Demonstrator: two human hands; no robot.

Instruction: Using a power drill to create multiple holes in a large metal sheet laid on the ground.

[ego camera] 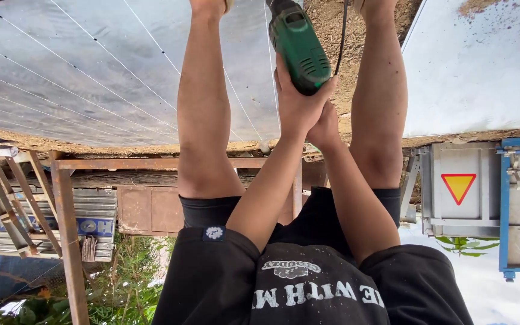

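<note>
A green power drill (299, 45) is being gripped in both hands at the right edge of the grey panel (91, 72), the left hand (296, 99) being wrapped round its handle and the right hand (326, 127) being clasped beneath. Its tip is being cropped out, so progress cannot be judged.

Bright even daylight, soft shadows, pale glare on sheeting, sharp focus, upside-down view

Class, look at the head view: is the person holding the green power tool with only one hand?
No. Both hands, the left hand and the right hand, are wrapped together around the rear of the green power tool.
</note>
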